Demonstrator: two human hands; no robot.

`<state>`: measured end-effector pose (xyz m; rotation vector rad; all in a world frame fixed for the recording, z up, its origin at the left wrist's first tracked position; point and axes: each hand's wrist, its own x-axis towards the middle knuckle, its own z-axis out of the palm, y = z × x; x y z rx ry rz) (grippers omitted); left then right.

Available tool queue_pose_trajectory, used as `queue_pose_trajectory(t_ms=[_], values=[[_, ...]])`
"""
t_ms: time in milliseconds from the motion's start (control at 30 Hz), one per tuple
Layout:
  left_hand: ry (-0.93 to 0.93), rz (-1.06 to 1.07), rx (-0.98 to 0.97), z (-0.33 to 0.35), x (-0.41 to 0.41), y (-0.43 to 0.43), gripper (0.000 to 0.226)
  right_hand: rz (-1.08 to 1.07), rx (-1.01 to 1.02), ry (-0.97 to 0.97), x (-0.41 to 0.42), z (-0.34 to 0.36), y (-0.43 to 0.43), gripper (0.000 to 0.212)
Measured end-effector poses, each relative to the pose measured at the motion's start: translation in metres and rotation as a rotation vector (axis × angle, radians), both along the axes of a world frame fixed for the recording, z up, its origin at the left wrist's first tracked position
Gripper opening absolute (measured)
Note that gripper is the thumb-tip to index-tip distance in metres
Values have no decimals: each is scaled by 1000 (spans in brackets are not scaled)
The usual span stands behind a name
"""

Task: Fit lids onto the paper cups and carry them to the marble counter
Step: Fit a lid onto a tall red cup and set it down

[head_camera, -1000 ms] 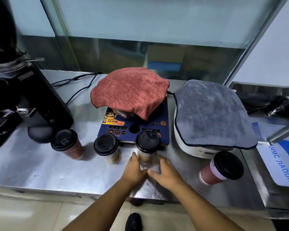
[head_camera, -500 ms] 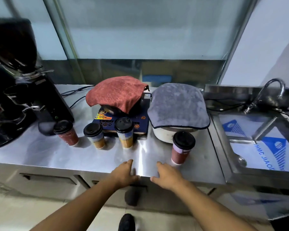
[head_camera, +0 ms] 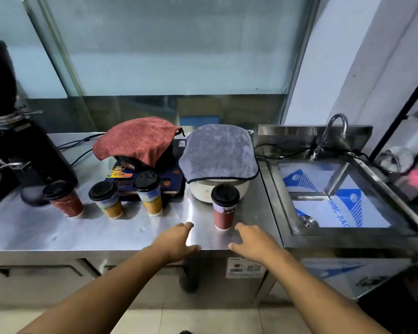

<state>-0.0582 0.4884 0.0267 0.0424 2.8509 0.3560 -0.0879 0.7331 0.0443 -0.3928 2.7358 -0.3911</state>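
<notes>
With all four paper cups [head_camera: 224, 206] lidded, both hands [head_camera: 176, 242] hover spread and empty over the tabletop [head_camera: 34, 232]; next: grab cups, carry.

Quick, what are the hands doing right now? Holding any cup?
Left hand: open, holding nothing, at the edge of the steel counter.
Right hand: open, holding nothing, next to the nearest cup.

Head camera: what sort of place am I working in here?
Likely a café or drinks-shop prep area: four lidded paper cups on a stainless steel counter, a black coffee machine at left, a steel sink with tap at right.
</notes>
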Motion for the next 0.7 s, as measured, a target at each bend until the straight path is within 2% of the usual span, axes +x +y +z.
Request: queue_pose_trajectory(t_ms=[333, 533, 700], values=[[42, -84, 25, -2, -44, 4, 82, -30, 20, 91, -32, 37, 21, 64], [31, -76, 137, -14, -82, 3, 86, 14, -78, 126, -70, 56, 8, 72], [19, -102, 274, -29, -113, 1, 89, 64, -122, 105, -95, 55, -10, 88]])
